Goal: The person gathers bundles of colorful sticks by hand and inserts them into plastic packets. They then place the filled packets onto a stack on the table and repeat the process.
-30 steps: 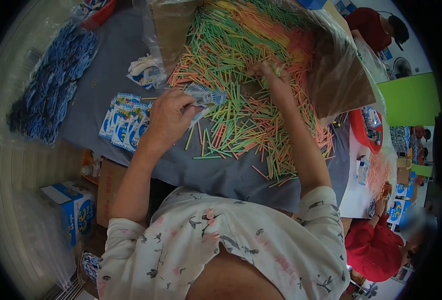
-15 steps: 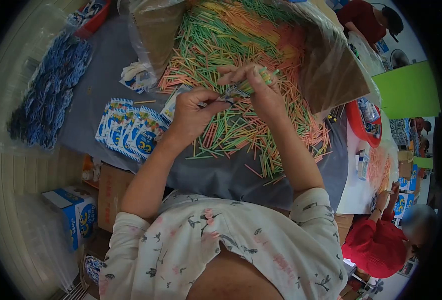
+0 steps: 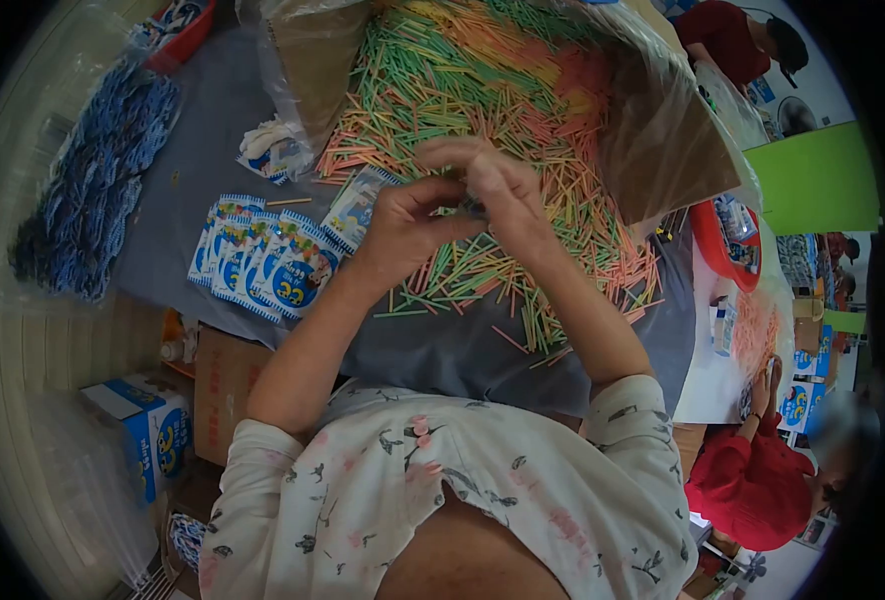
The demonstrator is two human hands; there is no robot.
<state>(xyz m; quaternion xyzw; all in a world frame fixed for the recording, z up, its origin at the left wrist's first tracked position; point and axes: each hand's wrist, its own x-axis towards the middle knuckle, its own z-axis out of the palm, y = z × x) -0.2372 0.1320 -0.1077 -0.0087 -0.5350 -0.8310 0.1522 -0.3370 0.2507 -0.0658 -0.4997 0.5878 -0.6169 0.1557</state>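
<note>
My left hand (image 3: 418,228) is closed, its thumb and fingertips pinching a small printed packet (image 3: 472,207) that is mostly hidden between my hands. Close against it, my right hand (image 3: 506,200) is bent over the top of the packet, and what its fingers hold is hidden. Beneath and beyond both hands spreads a large heap of thin green, yellow and pink sticks (image 3: 463,90). One flat packet (image 3: 357,210) lies just left of my left hand. Further left, several blue-and-white packets (image 3: 263,262) overlap on the grey cloth (image 3: 413,350).
Cardboard flaps (image 3: 668,150) with clear plastic flank the heap. A bag of blue packets (image 3: 98,180) lies far left, below a red basket (image 3: 185,45). Another red basket (image 3: 728,245) stands right. A person in red (image 3: 753,490) works at the right; another person (image 3: 728,40) is behind.
My right hand has come in toward my left and turned over the packet. The bundle of coloured sticks it held is now out of sight. My left hand has shifted slightly right.
</note>
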